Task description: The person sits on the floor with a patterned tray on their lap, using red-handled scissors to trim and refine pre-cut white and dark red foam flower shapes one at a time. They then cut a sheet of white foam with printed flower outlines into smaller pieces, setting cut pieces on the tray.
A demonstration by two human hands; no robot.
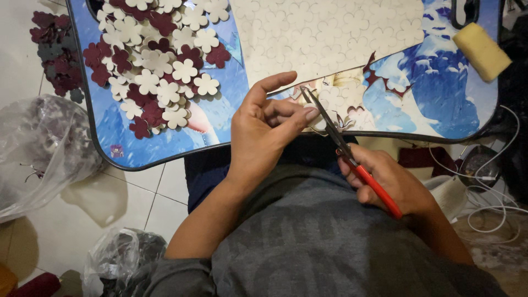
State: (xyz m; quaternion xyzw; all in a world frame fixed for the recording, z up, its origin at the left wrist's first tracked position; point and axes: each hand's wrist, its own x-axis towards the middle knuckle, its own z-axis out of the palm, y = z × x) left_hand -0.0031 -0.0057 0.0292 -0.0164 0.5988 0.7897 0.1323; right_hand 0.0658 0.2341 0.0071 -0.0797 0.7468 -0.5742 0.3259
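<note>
right hand grips red scissors, blades apart | left hand fingers pinch small cream cutout at bench edge | cutout looks thin, floppy, light; best pinched by its edge | flower pile, sheet beyond

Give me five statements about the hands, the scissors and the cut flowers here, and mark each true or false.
1. The right hand holds red-handled scissors. True.
2. The left hand holds a glue bottle. False: it pinches a pale cut-out piece at the blades.
3. The flower cut-outs are cream and maroon. True.
4. The cut-outs are piled on the floor tiles. False: they lie on the blue lap table.
5. A yellow sponge lies on the table's far right. True.
</note>
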